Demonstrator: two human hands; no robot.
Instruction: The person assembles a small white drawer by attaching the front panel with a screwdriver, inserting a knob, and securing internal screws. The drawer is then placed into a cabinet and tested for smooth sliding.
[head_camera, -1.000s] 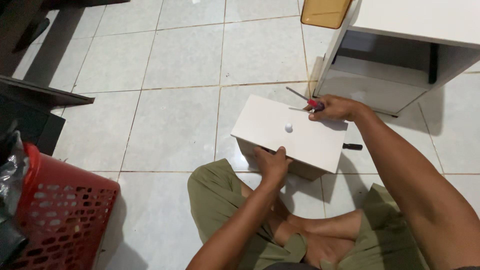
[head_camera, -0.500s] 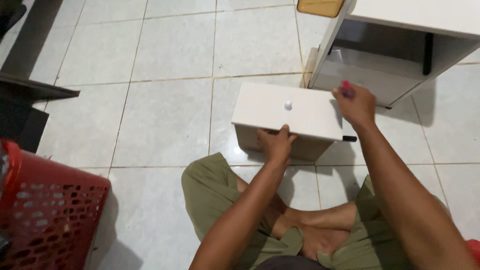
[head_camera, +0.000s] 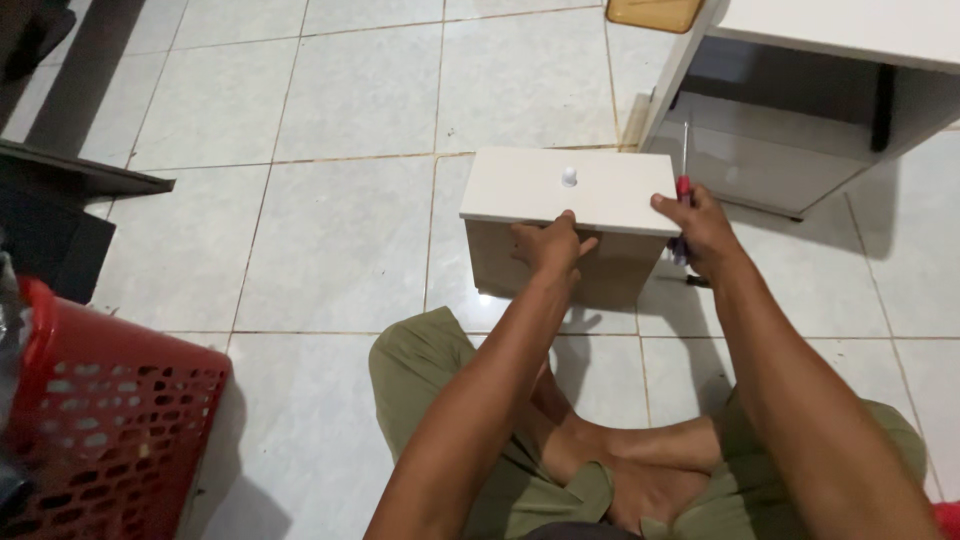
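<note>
The one white drawer (head_camera: 567, 190) has turned squarer on the tiled floor (head_camera: 340, 230) — one round knob (head_camera: 569, 177) up. Left hand (head_camera: 548, 246) clamps its near edge; right hand (head_camera: 700, 226), gripping one red-handled screwdriver (head_camera: 683, 195), braces its right end — white cabinet (head_camera: 800, 110) beyond, red mesh basket (head_camera: 100, 430) near left.

A white drawer (head_camera: 565, 215) with a small round knob (head_camera: 569, 177) stands on the tiled floor (head_camera: 330, 230), front panel up. The left hand (head_camera: 548, 245) grips its near edge; the right hand (head_camera: 700, 228), holding a red-handled screwdriver (head_camera: 683, 190), grips its right corner. A white cabinet (head_camera: 800, 90) stands beyond; a red basket (head_camera: 100, 430) sits near the floor's left edge.
</note>
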